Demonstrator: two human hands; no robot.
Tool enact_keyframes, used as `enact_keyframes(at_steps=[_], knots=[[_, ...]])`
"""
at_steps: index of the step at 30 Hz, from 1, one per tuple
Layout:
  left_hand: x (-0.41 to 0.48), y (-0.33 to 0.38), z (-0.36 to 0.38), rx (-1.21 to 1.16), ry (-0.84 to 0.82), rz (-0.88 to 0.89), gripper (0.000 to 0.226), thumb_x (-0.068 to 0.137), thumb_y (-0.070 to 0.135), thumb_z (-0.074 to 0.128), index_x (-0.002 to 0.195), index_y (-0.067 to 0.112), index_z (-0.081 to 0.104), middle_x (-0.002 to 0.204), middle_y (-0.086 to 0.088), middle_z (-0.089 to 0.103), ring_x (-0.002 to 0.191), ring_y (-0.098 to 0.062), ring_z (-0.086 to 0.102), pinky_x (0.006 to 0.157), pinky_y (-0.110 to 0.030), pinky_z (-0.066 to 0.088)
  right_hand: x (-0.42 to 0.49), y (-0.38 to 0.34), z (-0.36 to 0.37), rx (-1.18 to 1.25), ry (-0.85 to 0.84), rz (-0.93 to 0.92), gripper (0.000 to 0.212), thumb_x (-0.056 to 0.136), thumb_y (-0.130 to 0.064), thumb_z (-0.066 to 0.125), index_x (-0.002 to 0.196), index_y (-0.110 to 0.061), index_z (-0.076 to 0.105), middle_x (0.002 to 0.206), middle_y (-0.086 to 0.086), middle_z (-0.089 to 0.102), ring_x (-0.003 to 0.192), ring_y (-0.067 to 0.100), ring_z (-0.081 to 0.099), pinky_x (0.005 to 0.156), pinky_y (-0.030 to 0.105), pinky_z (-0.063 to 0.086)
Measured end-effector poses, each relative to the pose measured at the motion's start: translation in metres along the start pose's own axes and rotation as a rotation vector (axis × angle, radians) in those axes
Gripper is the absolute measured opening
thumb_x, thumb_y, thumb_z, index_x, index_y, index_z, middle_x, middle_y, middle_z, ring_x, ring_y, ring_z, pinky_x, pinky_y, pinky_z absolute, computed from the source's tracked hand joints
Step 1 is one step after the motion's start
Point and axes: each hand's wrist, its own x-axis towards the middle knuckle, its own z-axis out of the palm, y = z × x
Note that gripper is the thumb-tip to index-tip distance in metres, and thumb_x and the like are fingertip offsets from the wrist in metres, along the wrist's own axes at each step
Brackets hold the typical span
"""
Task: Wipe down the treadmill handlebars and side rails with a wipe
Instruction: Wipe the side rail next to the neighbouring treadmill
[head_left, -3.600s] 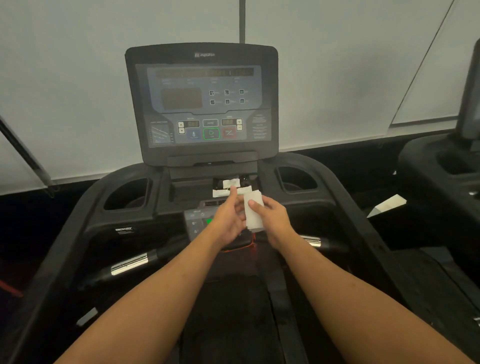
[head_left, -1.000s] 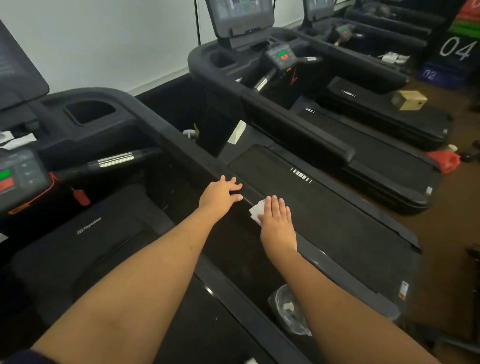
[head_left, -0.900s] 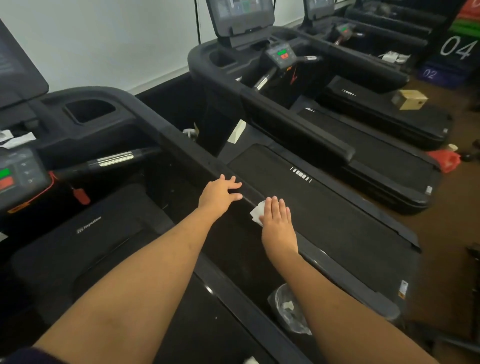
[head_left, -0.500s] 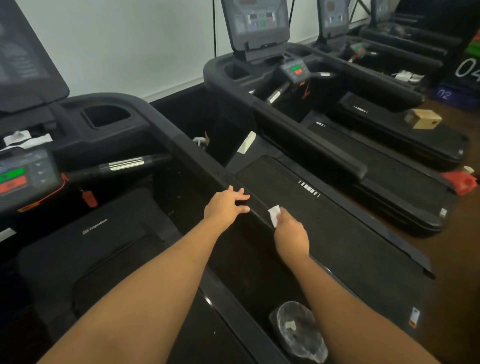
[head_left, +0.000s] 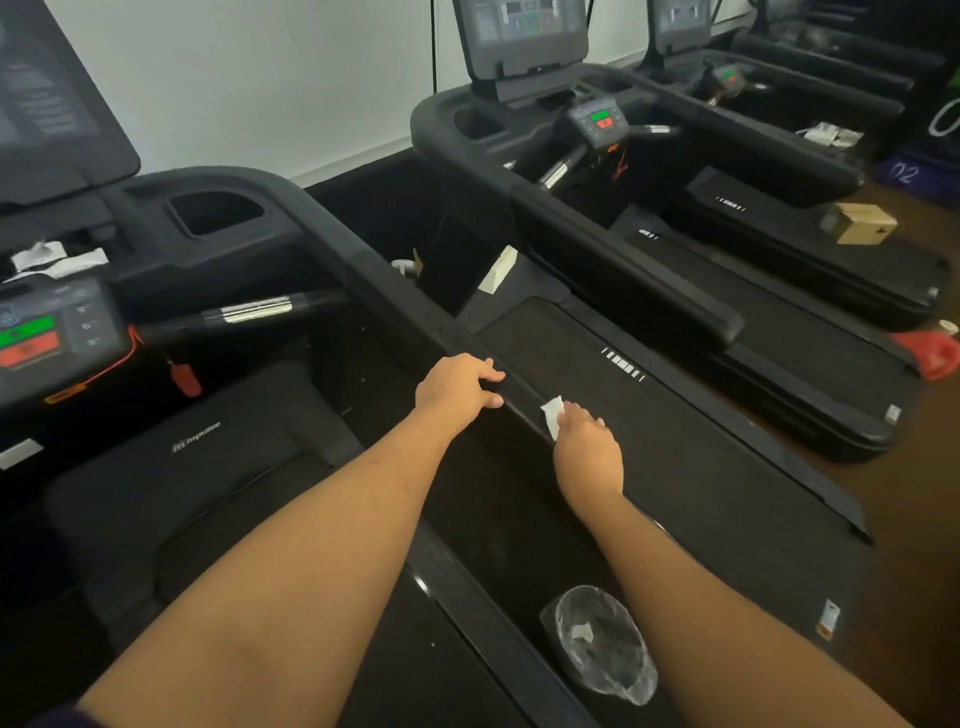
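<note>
I stand on a black treadmill whose right side rail slopes from the console down toward me. My left hand rests on top of that rail, fingers curled over its edge, holding nothing. Just right of it, my right hand presses a small white wipe against the rail; only a corner of the wipe shows past my fingers. The short handlebar with its silver sensor band sticks out from the console at the left.
A second treadmill lies close on the right, with more beyond it. A bin lined with clear plastic stands below my right forearm. Torn wipe wrappers lie on the console shelf. A cardboard box sits at the far right.
Earlier both hands held the wipe at the console. I turned right; over the last second my right hand went from flat to bunched on the wipe and slid slightly up the rail.
</note>
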Motion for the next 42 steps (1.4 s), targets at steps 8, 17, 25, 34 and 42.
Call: enact_keyframes(at_steps=[8, 17, 25, 34, 42], knots=[[-0.008, 0.009, -0.005, 0.07, 0.006, -0.004, 0.05, 0.095, 0.028, 0.072, 0.143, 0.034, 0.058, 0.158, 0.002, 0.045, 0.141, -0.029, 0.046, 0.096, -0.04, 0.049, -0.029, -0.003, 0.012, -0.075, 0.065, -0.171, 0.066, 0.095, 0.002, 0.045, 0.154, -0.005, 0.016, 0.16, 0.012, 0.019, 0.149, 0.022, 0.014, 0.122, 0.034, 0.005], [-0.009, 0.007, -0.001, 0.045, 0.023, 0.001, 0.049, 0.097, 0.026, 0.069, 0.145, 0.033, 0.057, 0.161, 0.002, 0.04, 0.143, -0.029, 0.043, 0.091, -0.036, 0.046, -0.001, -0.013, -0.007, 0.061, -0.006, 0.016, 0.048, 0.092, 0.004, 0.049, 0.139, -0.007, 0.043, 0.134, 0.012, 0.056, 0.123, 0.024, 0.053, 0.107, 0.033, 0.038], [-0.012, 0.002, 0.025, -0.426, 0.183, -0.068, 0.065, 0.101, 0.016, 0.062, 0.159, 0.019, 0.032, 0.171, -0.009, 0.006, 0.157, -0.031, 0.013, 0.12, -0.042, 0.031, -0.019, 0.016, 0.0, -0.073, 0.026, -0.273, 0.062, 0.098, 0.001, 0.04, 0.154, -0.009, 0.017, 0.161, 0.007, 0.02, 0.149, 0.018, 0.016, 0.117, 0.025, 0.001], [0.003, -0.002, 0.024, -1.006, 0.072, -0.484, 0.059, 0.1, 0.01, 0.063, 0.152, 0.004, 0.035, 0.136, -0.017, 0.054, 0.119, -0.032, 0.059, 0.105, -0.04, 0.048, -0.006, 0.002, -0.002, 0.021, -0.01, -0.257, 0.063, 0.098, 0.003, 0.04, 0.155, -0.011, 0.015, 0.161, 0.007, 0.017, 0.149, 0.019, 0.012, 0.118, 0.026, 0.003], [0.015, 0.001, 0.007, -0.963, -0.024, -0.462, 0.047, 0.101, 0.007, 0.055, 0.146, -0.003, 0.045, 0.146, -0.024, 0.052, 0.129, -0.041, 0.057, 0.078, -0.045, 0.058, 0.0, 0.01, -0.001, 0.06, -0.023, -0.143, 0.046, 0.099, -0.003, 0.046, 0.144, -0.013, 0.041, 0.137, 0.004, 0.055, 0.123, 0.022, 0.054, 0.097, 0.031, 0.046]])
